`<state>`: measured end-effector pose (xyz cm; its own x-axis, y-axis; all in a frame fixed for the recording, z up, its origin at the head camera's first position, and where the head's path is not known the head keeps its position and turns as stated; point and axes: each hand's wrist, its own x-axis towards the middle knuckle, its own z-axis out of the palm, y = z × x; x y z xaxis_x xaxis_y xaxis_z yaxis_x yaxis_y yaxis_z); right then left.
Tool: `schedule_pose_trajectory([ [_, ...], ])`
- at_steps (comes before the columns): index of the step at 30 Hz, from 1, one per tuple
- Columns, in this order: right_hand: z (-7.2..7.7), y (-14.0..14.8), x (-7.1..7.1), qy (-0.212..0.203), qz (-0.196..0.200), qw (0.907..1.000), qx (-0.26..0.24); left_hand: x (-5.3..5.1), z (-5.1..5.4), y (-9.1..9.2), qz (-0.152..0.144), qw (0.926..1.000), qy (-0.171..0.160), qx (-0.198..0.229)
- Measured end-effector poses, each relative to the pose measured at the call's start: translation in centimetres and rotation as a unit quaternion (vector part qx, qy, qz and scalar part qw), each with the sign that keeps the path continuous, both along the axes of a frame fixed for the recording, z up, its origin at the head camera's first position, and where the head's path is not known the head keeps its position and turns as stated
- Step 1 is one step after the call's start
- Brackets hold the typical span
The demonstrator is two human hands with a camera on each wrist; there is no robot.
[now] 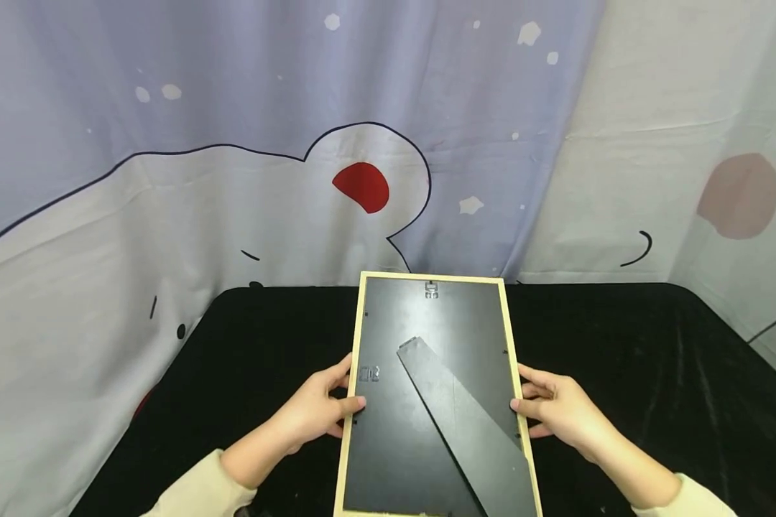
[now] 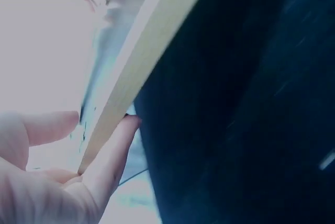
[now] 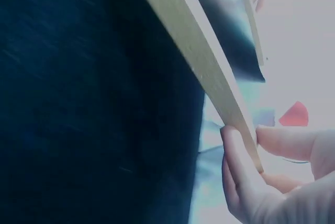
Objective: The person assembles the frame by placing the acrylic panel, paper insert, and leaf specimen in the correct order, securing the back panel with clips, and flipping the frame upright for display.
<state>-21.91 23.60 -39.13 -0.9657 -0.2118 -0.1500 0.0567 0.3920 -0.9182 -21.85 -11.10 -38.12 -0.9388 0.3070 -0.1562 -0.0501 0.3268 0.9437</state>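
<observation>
A picture frame (image 1: 388,445) with a pale wood rim and a dark backing is held up with its back towards me in the head view. Its easel leg (image 1: 465,424) slants across the backing, from the middle down to the lower right. My left hand (image 1: 320,406) grips the left edge, thumb on the back side and fingers behind. On the opposite edge, my right hand (image 1: 556,409) pinches the rim in the same way. Both wrist views show the wooden rim (image 2: 138,59) running between thumb and fingers. The front of the picture frame is hidden.
A black cloth (image 1: 621,359) covers the table. Behind it hangs a pale curtain (image 1: 233,208) printed with a cartoon outline and red spots. Metal hanging clips (image 1: 431,290) sit on the backing near its top and left edges.
</observation>
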Motion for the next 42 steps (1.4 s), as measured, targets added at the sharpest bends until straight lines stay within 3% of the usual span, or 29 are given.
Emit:
schedule_pose_trajectory([
  [5, 2.8, -0.6, -2.0, 0.062, -0.028, 0.9972, 0.029, -1.9, 2.3, 0.2, 0.023, 0.9988, 0.035, -0.027],
  [10, 5.2, -1.0, -4.4, 0.112, -0.049, 0.992, 0.032, -4.4, 4.1, 0.5, 0.039, 0.9952, 0.082, -0.037],
  [17, 6.9, -1.5, -7.4, 0.164, -0.091, 0.9822, 0.018, -7.2, 5.4, 0.7, 0.083, 0.9899, 0.113, -0.021],
  [24, 6.2, -1.9, -9.7, 0.193, -0.126, 0.9727, -0.025, -9.1, 4.5, 1.1, 0.126, 0.9802, 0.152, 0.002],
  [29, 5.2, -2.0, -11.1, 0.212, -0.143, 0.9648, -0.059, -10.3, 3.3, 1.1, 0.134, 0.9696, 0.205, -0.004],
  [34, 4.2, -2.1, -12.4, 0.23, -0.159, 0.9562, -0.087, -11.2, 2.2, 1.2, 0.141, 0.9615, 0.236, 0.013],
  [42, 3.3, -2.5, -13.9, 0.275, -0.173, 0.9364, -0.133, -12.2, 1.3, 1.3, 0.157, 0.9403, 0.3, 0.03],
])
